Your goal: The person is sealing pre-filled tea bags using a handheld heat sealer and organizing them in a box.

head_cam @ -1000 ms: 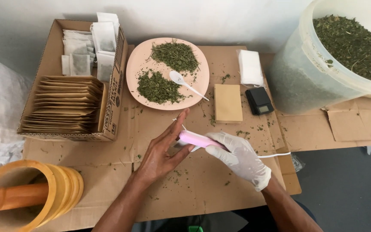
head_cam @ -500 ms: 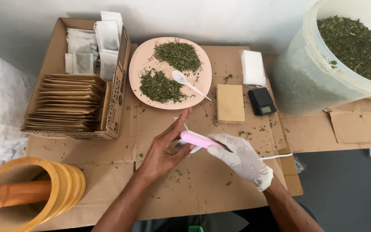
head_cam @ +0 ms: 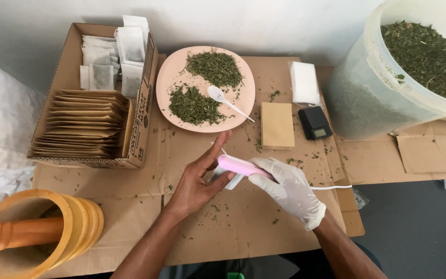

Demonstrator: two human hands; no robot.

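Observation:
My bare left hand [head_cam: 198, 178] holds a small white sachet [head_cam: 229, 181] between thumb and fingers over the cardboard sheet [head_cam: 130, 206]. My right hand [head_cam: 287, 188], in a white glove, grips a pink handheld sealer [head_cam: 239, 166] with a white cord [head_cam: 331, 187]; its tip sits over the sachet's edge. Just beyond my hands a pink plate [head_cam: 167, 82] carries two heaps of dried green leaves [head_cam: 194, 106] and a white spoon [head_cam: 223, 98].
A cardboard box [head_cam: 140, 119] at left holds brown envelopes [head_cam: 86, 124] and white sachets [head_cam: 114, 57]. A brown envelope [head_cam: 277, 124], white sachet stack [head_cam: 304, 82] and small black scale [head_cam: 315, 123] lie right of the plate. A large tub of leaves [head_cam: 388, 77] stands far right; a yellow mortar with pestle [head_cam: 37, 232] near left.

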